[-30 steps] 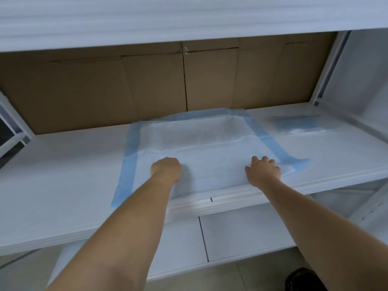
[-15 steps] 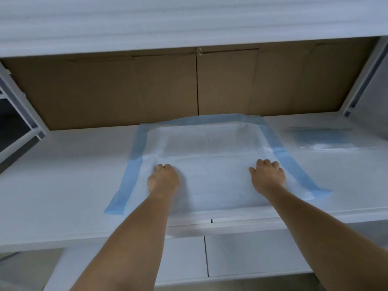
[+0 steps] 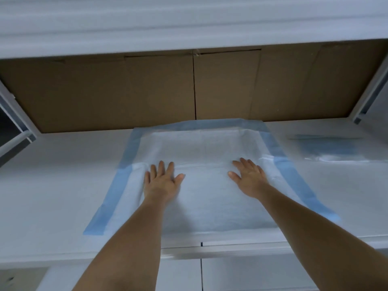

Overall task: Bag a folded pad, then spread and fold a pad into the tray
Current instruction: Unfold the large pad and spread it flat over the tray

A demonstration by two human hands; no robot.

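Note:
A white pad (image 3: 201, 152) with a blue border lies spread flat on the white shelf (image 3: 52, 181), its far edge against the cardboard back. My left hand (image 3: 162, 180) lies palm down on the pad's left half, fingers straight and spread. My right hand (image 3: 249, 177) lies palm down on the pad's right half, fingers straight as well. Both hands press on the pad near its middle crease. To the right lies a clear bag (image 3: 333, 149) with a folded blue pad inside.
A brown cardboard panel (image 3: 147, 91) forms the back wall of the shelf. An upper shelf (image 3: 189, 24) overhangs close above. Grey metal uprights (image 3: 369, 95) frame both sides. A lower shelf (image 3: 252, 274) shows beneath my arms.
Both hands have gone from curled fists to flat, spread palms and slid farther onto the pad. The camera has moved closer and tilted up.

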